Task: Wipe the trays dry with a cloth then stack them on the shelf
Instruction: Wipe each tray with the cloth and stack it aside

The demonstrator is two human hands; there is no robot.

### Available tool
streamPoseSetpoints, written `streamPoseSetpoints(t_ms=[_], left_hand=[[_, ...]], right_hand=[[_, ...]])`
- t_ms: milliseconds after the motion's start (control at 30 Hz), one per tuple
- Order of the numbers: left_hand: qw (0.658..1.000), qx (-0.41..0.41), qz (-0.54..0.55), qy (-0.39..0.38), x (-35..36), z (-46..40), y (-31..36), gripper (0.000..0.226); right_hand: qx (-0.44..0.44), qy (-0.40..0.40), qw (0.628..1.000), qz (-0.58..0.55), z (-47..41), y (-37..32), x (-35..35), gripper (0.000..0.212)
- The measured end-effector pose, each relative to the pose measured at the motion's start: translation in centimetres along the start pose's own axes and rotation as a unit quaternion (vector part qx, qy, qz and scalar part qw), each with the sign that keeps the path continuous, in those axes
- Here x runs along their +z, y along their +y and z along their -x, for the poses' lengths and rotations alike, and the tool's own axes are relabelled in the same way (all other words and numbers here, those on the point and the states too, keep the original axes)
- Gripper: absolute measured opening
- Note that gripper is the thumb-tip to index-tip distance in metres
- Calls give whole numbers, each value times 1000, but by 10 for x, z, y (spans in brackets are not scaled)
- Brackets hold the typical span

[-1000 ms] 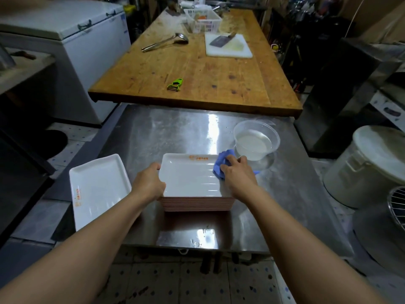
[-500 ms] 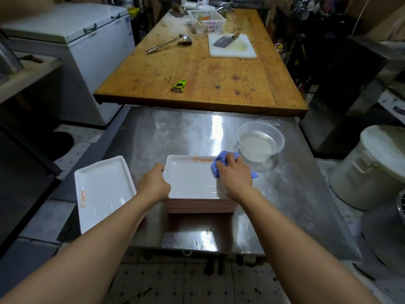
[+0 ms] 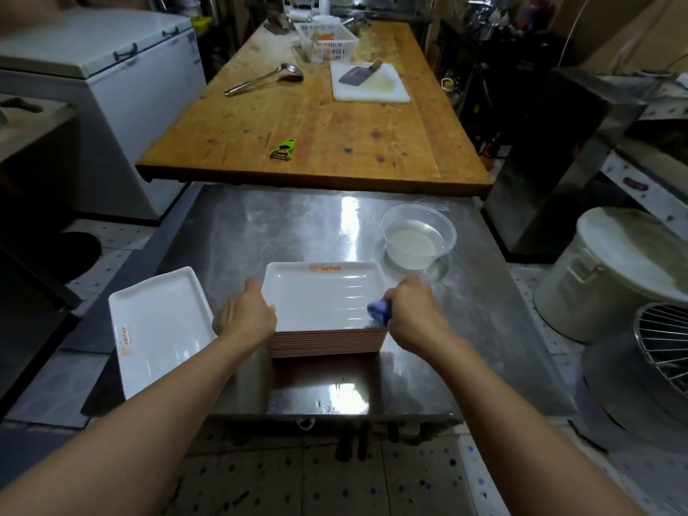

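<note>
Steel table (image 3: 283,232), hands (image 3: 245,314) at tray stack (image 3: 327,342) edges

Both bare forearms reaching forward, hands set at 9 and 3 o'clock.

Extending from the lower corners toward 12 o'clock and converging, wrists near level. Left hand (image 3: 245,314) lying knuckles up, fingers curling down and gripping the 9 o'clock edge of the top tray (image 3: 320,292), thumb pointing toward 12 o'clock along the rim. Right hand (image 3: 415,310) sitting at the tray's 3 o'clock edge near the 5 o'clock corner, knuckles up, fingers curling inward and clutching a blue cloth (image 3: 379,310) that is poking out toward 9 o'clock onto the tray surface. Fingertips of both hands mostly hiding beneath the palms.
</note>
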State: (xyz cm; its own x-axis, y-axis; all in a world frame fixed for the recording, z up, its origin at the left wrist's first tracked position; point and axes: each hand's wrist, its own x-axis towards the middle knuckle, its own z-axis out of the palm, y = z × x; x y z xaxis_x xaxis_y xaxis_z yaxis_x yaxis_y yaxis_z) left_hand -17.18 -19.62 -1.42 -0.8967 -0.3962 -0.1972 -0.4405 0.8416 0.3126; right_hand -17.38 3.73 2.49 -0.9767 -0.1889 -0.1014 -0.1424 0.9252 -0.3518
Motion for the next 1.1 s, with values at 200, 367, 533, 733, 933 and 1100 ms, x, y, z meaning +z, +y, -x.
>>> streamPoseSetpoints(t_ms=[200,367,533,733,933,1100], left_hand=[[975,201,-45,82,10,29,18,44],[940,310,-134,49,22,36,37,26],[931,335,-133,63,22,36,41,20],[919,368,-27,140,-2,37,44,9],[927,328,5,179,-38,25,64,15],[927,269,195,174,-78,33,61,12]], right_hand=[[125,73,952,-270,9,23,-15,18],[177,50,915,-359,18,38,-8,35],[212,69,877,-426,29,43,-3,32],[206,98,865,-447,31,36,-11,33],[153,150,869,-447,29,7,-33,37],[82,246,869,-422,26,-22,-67,14]])
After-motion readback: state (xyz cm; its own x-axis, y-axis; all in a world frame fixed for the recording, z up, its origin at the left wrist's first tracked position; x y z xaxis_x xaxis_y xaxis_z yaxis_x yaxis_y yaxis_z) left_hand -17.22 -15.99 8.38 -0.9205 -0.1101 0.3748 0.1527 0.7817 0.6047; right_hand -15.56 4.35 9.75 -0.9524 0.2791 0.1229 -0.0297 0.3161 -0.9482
